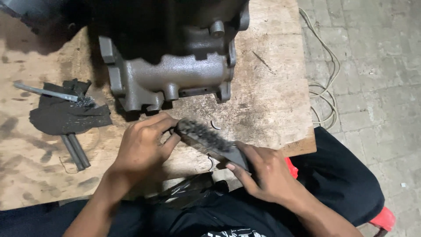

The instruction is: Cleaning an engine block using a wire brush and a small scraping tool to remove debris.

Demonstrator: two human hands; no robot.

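A dark wire brush (209,139) lies across the near edge of a worn wooden table (272,79). My right hand (263,173) grips its handle end. My left hand (142,147) pinches the bristle end with thumb and fingers. Just beyond the brush stands a large grey cast-metal housing (171,74) with lugs and bolt holes; neither hand touches it.
A black rag (66,115) lies at the left with a metal rod (44,92) on it and two dark pins (75,151) below it. A small curved clip (215,126) rests near the brush. A pale cable (326,87) runs over the paved floor on the right.
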